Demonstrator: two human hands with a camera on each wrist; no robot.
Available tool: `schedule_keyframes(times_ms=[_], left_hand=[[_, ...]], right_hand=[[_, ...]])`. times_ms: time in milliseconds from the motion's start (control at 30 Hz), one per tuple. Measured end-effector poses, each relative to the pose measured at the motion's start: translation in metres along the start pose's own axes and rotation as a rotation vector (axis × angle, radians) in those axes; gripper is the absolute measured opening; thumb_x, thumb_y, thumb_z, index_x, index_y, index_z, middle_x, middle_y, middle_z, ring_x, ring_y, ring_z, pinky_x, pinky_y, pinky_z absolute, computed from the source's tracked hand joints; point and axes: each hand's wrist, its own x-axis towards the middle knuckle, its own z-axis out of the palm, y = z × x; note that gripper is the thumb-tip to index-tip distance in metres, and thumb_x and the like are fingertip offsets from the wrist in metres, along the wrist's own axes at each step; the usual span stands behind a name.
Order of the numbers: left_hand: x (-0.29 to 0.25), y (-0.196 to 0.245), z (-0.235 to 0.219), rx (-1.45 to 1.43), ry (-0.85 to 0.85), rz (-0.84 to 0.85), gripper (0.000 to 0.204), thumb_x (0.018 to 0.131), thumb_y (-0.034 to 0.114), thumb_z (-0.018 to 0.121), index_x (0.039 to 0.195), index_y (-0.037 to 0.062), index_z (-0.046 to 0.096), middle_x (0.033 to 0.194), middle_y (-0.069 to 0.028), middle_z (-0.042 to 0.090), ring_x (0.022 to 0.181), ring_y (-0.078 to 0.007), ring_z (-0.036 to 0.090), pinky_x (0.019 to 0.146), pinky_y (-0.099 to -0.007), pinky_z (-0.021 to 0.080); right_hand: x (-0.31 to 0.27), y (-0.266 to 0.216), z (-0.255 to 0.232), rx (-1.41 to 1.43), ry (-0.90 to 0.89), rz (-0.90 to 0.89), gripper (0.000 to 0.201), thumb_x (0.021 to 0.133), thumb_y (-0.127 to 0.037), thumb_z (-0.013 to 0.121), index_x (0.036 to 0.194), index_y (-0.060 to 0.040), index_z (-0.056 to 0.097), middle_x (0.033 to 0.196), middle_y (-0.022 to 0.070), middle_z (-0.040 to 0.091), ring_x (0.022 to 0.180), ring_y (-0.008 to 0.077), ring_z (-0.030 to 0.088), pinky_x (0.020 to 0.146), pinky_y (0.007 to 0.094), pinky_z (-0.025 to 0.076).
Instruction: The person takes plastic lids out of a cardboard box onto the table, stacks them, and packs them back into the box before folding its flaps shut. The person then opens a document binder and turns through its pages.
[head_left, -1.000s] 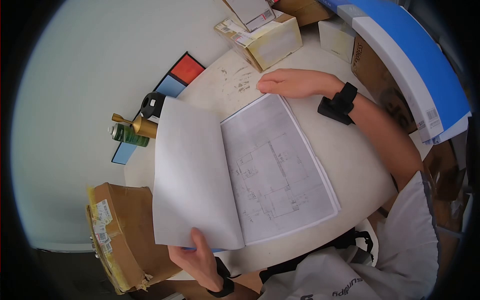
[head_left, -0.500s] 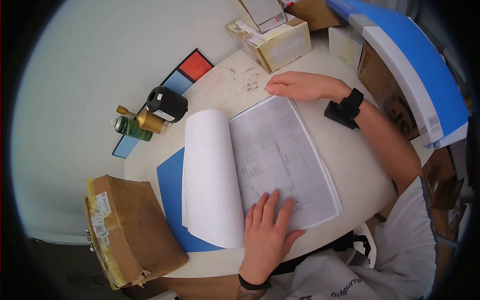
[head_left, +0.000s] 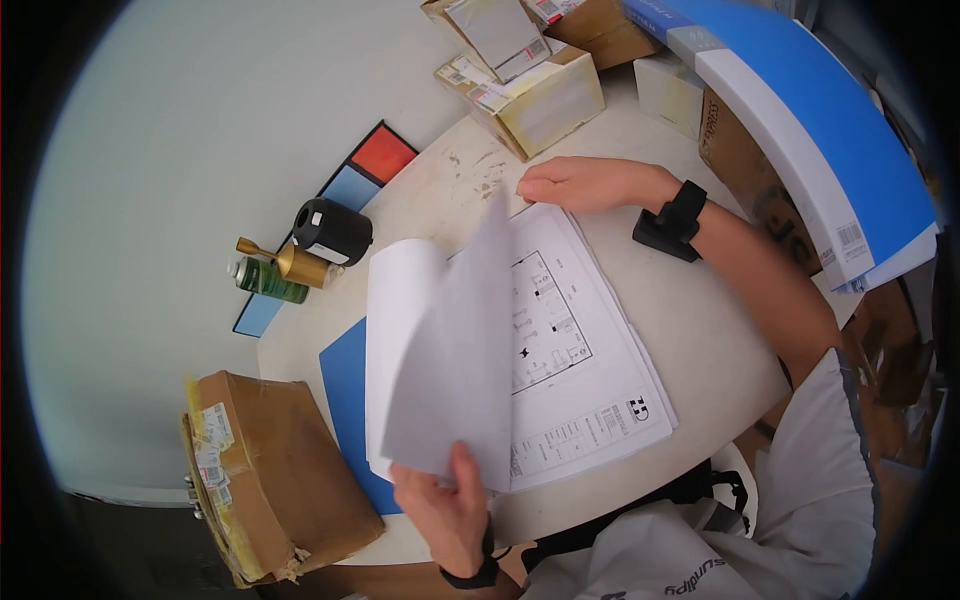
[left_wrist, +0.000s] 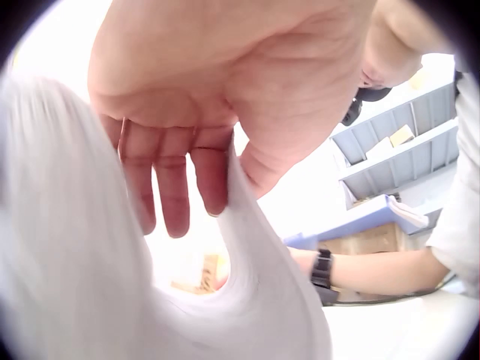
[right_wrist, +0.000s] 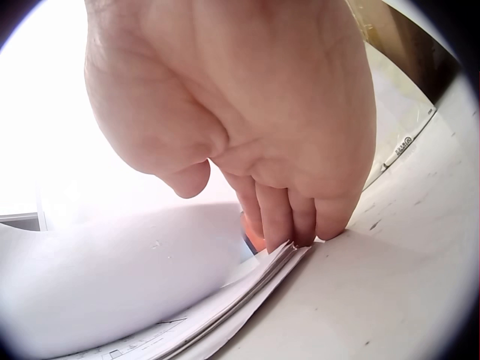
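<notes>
A stack of printed drawings [head_left: 600, 425] lies on the white table, its top page showing a black floor plan. My left hand [head_left: 447, 520] pinches the lower edge of a sheet of paper [head_left: 450, 375], lifted and curving over to the left. In the left wrist view, that sheet passes between the thumb and index finger. Pages folded back [head_left: 398, 290] rest over a blue cover [head_left: 345, 385]. My right hand [head_left: 600, 185] is at the stack's far edge. In the right wrist view, its extended fingers [right_wrist: 277, 217] touch the paper edges, thumb held apart.
A torn cardboard box [head_left: 290, 470] stands at the left. A black cylindrical device [head_left: 335, 232], a gold holder [head_left: 300, 265] and a green can [head_left: 270, 282] line the wall side. Stacked boxes [head_left: 555, 105] sit at the back, and a large blue binder [head_left: 820, 130] at the right.
My left hand turned a sheet left, then lay flat on the drawing, and now raises another sheet, uncovering a different floor plan. My right hand stays at the stack's far edge.
</notes>
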Motion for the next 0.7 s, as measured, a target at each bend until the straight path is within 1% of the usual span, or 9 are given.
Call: schedule_keyframes(times_ms=[100, 200, 300, 367, 400, 433, 500, 533, 700], left_hand=[[0.010, -0.045, -0.041, 0.072, 0.279, -0.108, 0.016, 0.086, 0.001, 0.067, 0.100, -0.0065, 0.067, 0.110, -0.0198, 0.065, 0.103, -0.0373, 0.064, 0.088, -0.0462, 0.050], [0.001, -0.088, -0.062, 0.430, 0.448, 0.032, 0.023, 0.085, 0.000, 0.067, 0.107, -0.0049, 0.064, 0.121, -0.0209, 0.062, 0.118, -0.0379, 0.062, 0.095, -0.0477, 0.049], [-0.002, -0.037, -0.043, 0.190, 0.465, 0.103, 0.024, 0.086, -0.003, 0.063, 0.110, -0.0033, 0.062, 0.126, -0.0209, 0.062, 0.122, -0.0372, 0.059, 0.109, -0.0504, 0.044], [-0.007, -0.022, -0.033, 0.102, 0.087, 0.232, 0.030, 0.086, 0.009, 0.071, 0.114, -0.0004, 0.065, 0.144, -0.0221, 0.057, 0.140, -0.0457, 0.049, 0.118, -0.0565, 0.036], [-0.007, -0.021, -0.031, 0.196, -0.174, 0.305, 0.057, 0.084, 0.019, 0.082, 0.135, 0.0035, 0.062, 0.160, -0.0253, 0.041, 0.152, -0.0541, 0.030, 0.119, -0.0689, 0.026], [-0.008, -0.021, -0.028, 0.177, -0.145, 0.293, 0.057, 0.084, 0.019, 0.082, 0.135, 0.0035, 0.062, 0.160, -0.0253, 0.041, 0.152, -0.0541, 0.030, 0.119, -0.0689, 0.026], [-0.007, -0.025, -0.020, 0.291, -0.446, 0.181, 0.085, 0.082, 0.037, 0.087, 0.153, 0.0084, 0.051, 0.171, -0.0276, 0.020, 0.157, -0.0570, 0.015, 0.119, -0.0754, 0.018], [-0.007, -0.041, -0.021, 0.273, -0.496, 0.145, 0.106, 0.080, 0.052, 0.087, 0.164, 0.0120, 0.036, 0.173, -0.0308, 0.007, 0.157, -0.0598, 0.006, 0.115, -0.0797, 0.017], [-0.007, -0.069, -0.036, 0.113, -0.524, 0.004, 0.118, 0.078, 0.064, 0.084, 0.167, 0.0121, 0.027, 0.170, -0.0376, 0.008, 0.155, -0.0633, 0.006, 0.110, -0.0847, 0.020]], right_hand=[[-0.003, 0.004, 0.000, -0.022, 0.020, 0.004, 0.045, 0.112, -0.036, 0.046, 0.133, 0.0006, 0.063, 0.123, 0.0119, 0.068, 0.115, 0.0212, 0.061, 0.105, 0.0328, 0.046], [-0.002, 0.005, 0.004, -0.033, 0.039, -0.039, 0.042, 0.111, -0.032, 0.047, 0.132, 0.0013, 0.062, 0.126, 0.0135, 0.068, 0.118, 0.0232, 0.062, 0.104, 0.0347, 0.047], [0.000, 0.007, 0.009, -0.061, 0.023, -0.060, 0.039, 0.110, -0.028, 0.049, 0.131, 0.0019, 0.061, 0.130, 0.0164, 0.068, 0.120, 0.0268, 0.063, 0.102, 0.0382, 0.048], [-0.004, -0.005, 0.009, -0.111, 0.009, -0.071, 0.037, 0.109, -0.026, 0.051, 0.132, 0.0020, 0.060, 0.132, 0.0187, 0.067, 0.122, 0.0296, 0.063, 0.102, 0.0402, 0.048], [-0.009, -0.018, 0.010, -0.211, -0.055, -0.005, 0.037, 0.107, -0.024, 0.055, 0.132, 0.0025, 0.059, 0.134, 0.0212, 0.065, 0.125, 0.0334, 0.062, 0.103, 0.0417, 0.048], [-0.012, -0.029, 0.012, -0.316, -0.113, 0.058, 0.037, 0.106, -0.023, 0.058, 0.132, 0.0030, 0.059, 0.136, 0.0237, 0.064, 0.128, 0.0373, 0.060, 0.105, 0.0432, 0.048], [-0.017, -0.035, 0.021, -0.496, -0.121, 0.004, 0.039, 0.102, -0.021, 0.064, 0.131, 0.0047, 0.058, 0.138, 0.0263, 0.061, 0.128, 0.0431, 0.058, 0.105, 0.0462, 0.049], [-0.017, -0.025, 0.029, -0.527, -0.048, -0.079, 0.040, 0.100, -0.021, 0.067, 0.127, 0.0068, 0.058, 0.135, 0.0266, 0.062, 0.125, 0.0426, 0.060, 0.102, 0.0473, 0.050], [-0.028, -0.059, 0.034, -0.618, -0.032, -0.105, 0.045, 0.099, -0.025, 0.069, 0.129, 0.0059, 0.055, 0.124, 0.0261, 0.066, 0.119, 0.0419, 0.064, 0.100, 0.0473, 0.052]])
